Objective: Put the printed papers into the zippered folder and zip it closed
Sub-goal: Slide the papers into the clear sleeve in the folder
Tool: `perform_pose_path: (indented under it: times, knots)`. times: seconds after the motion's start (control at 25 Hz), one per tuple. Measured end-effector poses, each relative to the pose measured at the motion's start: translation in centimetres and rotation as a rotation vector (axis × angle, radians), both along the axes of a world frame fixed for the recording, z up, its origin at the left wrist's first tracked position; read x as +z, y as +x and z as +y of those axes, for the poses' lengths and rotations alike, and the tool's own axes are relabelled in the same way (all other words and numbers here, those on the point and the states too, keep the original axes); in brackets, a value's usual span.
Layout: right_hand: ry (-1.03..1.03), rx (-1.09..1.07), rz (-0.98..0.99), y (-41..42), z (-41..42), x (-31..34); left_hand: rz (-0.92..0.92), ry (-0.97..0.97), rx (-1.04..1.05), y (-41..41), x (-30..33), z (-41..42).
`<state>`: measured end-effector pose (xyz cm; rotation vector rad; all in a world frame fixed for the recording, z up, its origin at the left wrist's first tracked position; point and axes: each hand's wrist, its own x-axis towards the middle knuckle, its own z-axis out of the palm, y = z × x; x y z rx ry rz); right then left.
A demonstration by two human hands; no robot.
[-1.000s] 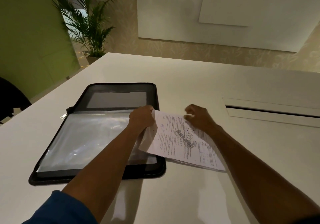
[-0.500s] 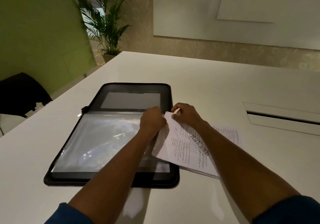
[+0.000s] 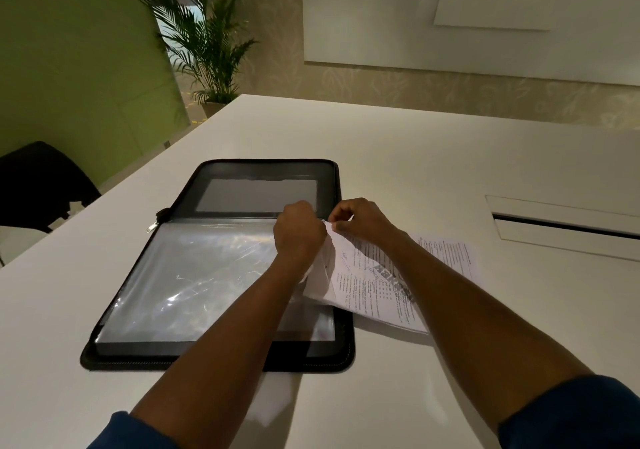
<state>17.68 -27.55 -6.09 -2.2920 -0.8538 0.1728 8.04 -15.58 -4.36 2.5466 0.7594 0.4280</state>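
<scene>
folder [image 3: 221, 275] lies open flat on the table [image 3: 415, 157], clear sleeve up, ready for loading | papers [image 3: 374, 282] just right of it, left edge lifted over its right side | left hand [image 3: 299, 232] and right hand [image 3: 360, 220] both pinch the far-left corner, probably to separate sheets

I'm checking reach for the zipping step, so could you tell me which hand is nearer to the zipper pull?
Left. The left hand grips the printed papers over the zippered folder, across it from the zipper pull; the right hand is farther right, past the folder's edge.
</scene>
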Motion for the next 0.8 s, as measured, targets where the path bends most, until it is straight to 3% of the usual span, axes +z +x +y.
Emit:
perform_pose_path:
  times: [0.24, 0.8]
  knots:
    - [-0.009, 0.03, -0.021, -0.3, 0.6, 0.4, -0.077, -0.03, -0.055, -0.5, -0.3, -0.1]
    - [0.034, -0.149, -0.111, -2.4, 0.8, 0.6, 0.151, 0.005, -0.268, -2.3, -1.4, 0.3]
